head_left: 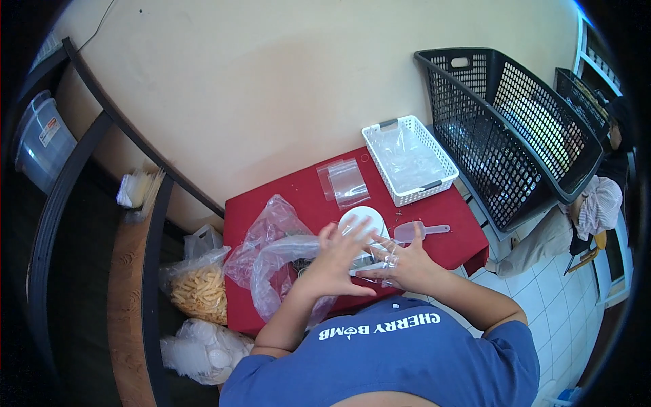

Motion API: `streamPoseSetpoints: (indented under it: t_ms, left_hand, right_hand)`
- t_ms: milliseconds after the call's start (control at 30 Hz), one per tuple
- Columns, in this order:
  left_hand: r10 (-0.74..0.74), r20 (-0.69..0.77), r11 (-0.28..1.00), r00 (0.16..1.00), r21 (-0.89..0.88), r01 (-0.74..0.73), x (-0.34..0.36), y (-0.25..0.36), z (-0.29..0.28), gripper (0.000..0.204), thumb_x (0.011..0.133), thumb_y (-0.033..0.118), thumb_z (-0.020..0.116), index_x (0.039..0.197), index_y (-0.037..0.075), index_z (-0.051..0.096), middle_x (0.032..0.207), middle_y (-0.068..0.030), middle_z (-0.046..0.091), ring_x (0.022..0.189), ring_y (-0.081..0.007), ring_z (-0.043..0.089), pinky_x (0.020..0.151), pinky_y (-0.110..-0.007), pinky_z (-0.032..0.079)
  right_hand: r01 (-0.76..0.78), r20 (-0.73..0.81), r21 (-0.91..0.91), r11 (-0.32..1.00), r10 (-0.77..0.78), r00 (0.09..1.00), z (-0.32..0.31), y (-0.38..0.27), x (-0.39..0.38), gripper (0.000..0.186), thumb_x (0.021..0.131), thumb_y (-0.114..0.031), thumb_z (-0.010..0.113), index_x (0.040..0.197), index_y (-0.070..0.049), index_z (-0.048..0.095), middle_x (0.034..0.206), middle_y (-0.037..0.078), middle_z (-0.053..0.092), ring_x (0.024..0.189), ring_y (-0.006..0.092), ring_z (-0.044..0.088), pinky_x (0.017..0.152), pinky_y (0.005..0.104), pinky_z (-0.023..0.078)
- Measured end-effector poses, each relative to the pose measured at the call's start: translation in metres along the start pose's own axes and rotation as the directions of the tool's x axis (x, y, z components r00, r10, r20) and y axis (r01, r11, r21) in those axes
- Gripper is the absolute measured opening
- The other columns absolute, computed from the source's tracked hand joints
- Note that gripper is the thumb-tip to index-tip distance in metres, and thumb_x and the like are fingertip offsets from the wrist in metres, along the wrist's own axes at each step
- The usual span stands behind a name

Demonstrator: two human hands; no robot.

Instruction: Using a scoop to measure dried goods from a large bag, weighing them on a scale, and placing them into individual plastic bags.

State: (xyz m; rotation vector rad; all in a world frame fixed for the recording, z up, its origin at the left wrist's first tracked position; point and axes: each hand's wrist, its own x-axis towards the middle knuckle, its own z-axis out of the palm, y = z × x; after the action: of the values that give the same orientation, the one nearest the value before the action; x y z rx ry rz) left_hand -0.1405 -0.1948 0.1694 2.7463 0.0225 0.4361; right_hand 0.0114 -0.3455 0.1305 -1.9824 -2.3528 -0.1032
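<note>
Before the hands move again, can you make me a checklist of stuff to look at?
1. Clear bag at the right hand: ok, plastic shows around its fingers.
2. Bag's mouth open: cannot tell, the fingers cover it.
3. Left hand free: cannot tell; its fingers are spread but blurred.
4. Scoop on the red table: ok, beside the white round container.
5. Flat bags lying on the table: ok.
6. White basket wholly clear of bags: not ok, clear plastic lies inside.

A large black basket (478, 146) (perforated) stands near the wall (285, 88).
</note>
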Motion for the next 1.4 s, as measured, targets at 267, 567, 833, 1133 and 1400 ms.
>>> streamPoseSetpoints:
  t_ms: [267, 567, 833, 1133, 1400]
  left_hand:
    - [-0.107, -0.025, 0.983, 0.994, -0.155, 0.102, 0.019, -0.006, 0.063, 0.081, 0.053, 0.031, 0.079, 0.124, 0.007, 0.049, 0.120, -0.0121, 0.052, 0.113, -0.0289, 0.050, 0.098, -0.043, 0.034]
    - [-0.363, 0.032, 0.888, 0.931, -0.290, 0.356, 0.024, -0.006, 0.084, 0.101, 0.052, 0.050, 0.083, 0.133, 0.006, 0.041, 0.114, -0.0165, 0.053, 0.105, -0.0306, 0.054, 0.089, -0.042, 0.042]
    - [-0.291, -0.175, 0.941, 0.940, 0.124, 0.315, 0.062, -0.031, 0.086, 0.066, 0.066, 0.041, 0.077, 0.122, 0.012, 0.056, 0.111, -0.0111, 0.058, 0.107, -0.0271, 0.054, 0.097, -0.045, 0.036]
    - [-0.253, -0.292, 0.907, 0.922, -0.403, 0.122, 0.110, -0.001, 0.090, 0.037, 0.068, 0.022, 0.079, 0.098, 0.005, 0.065, 0.090, -0.0082, 0.061, 0.081, -0.0204, 0.061, 0.075, -0.034, 0.049]
    - [-0.590, -0.405, 0.806, 0.698, -0.251, 0.536, 0.006, -0.001, 0.015, 0.067, 0.063, 0.015, 0.081, 0.124, 0.009, 0.054, 0.088, -0.0048, 0.057, 0.081, -0.0172, 0.055, 0.079, -0.032, 0.047]
  right_hand:
    - [0.140, -0.213, 0.124, 0.982, -0.111, 0.971, 0.029, 0.037, -0.022, 0.040, 0.080, -0.026, 0.062, 0.120, -0.031, 0.055, 0.134, 0.000, 0.045, 0.127, 0.0157, 0.041, 0.096, 0.0681, 0.020]
    - [-0.471, -0.116, 0.251, 0.846, 0.509, 0.853, 0.101, 0.118, -0.069, 0.057, 0.082, -0.025, 0.063, 0.134, -0.014, 0.043, 0.125, 0.006, 0.052, 0.126, 0.0206, 0.040, 0.094, 0.0636, 0.024]
    - [-0.470, -0.235, 0.408, 0.783, 0.587, 0.775, 0.152, 0.124, -0.066, 0.028, 0.083, -0.016, 0.059, 0.111, -0.010, 0.058, 0.103, 0.004, 0.058, 0.106, 0.0225, 0.049, 0.088, 0.0501, 0.027]
    - [-0.380, -0.235, 0.537, 0.753, 0.566, 0.790, 0.157, 0.135, -0.066, 0.023, 0.083, -0.012, 0.057, 0.106, -0.007, 0.056, 0.099, 0.006, 0.057, 0.099, 0.0236, 0.052, 0.088, 0.0447, 0.027]
    - [-0.236, -0.345, 0.690, 0.684, 0.598, 0.723, 0.138, 0.123, -0.069, 0.018, 0.082, -0.011, 0.059, 0.097, -0.002, 0.056, 0.091, 0.013, 0.057, 0.085, 0.0311, 0.056, 0.075, 0.0401, 0.038]
